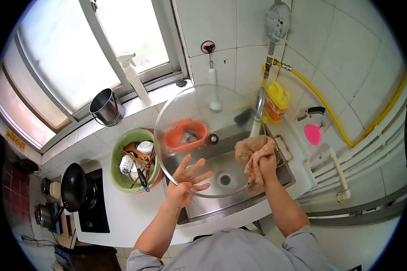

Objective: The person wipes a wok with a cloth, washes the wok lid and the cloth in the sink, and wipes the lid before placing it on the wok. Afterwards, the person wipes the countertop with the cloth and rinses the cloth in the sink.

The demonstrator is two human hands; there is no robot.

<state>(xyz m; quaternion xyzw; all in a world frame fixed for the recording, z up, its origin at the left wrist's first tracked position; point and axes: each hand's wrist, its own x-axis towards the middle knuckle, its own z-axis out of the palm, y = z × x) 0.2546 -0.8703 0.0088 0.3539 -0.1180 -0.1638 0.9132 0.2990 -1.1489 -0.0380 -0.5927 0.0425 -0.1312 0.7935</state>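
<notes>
A large clear glass disc (192, 108) is held tilted over the steel sink (199, 210). My left hand (185, 183) grips its lower left rim, the thumb at the edge and the spread fingers showing through the glass. At the disc's right side, my right hand (267, 167) is closed around a bunched brown cloth (253, 151), which lies against the rim. Through the disc I see an orange basin (172, 140) with something greyish inside. Whether the disc is a lid or a turntable, I cannot tell.
Left of the sink stands a green basket (115, 169) of bowls and utensils. The faucet (260, 101) and a yellow bottle (276, 101) are behind. A spray bottle (134, 79) and metal pot (106, 107) stand by the window. A black wok (73, 187) is far left.
</notes>
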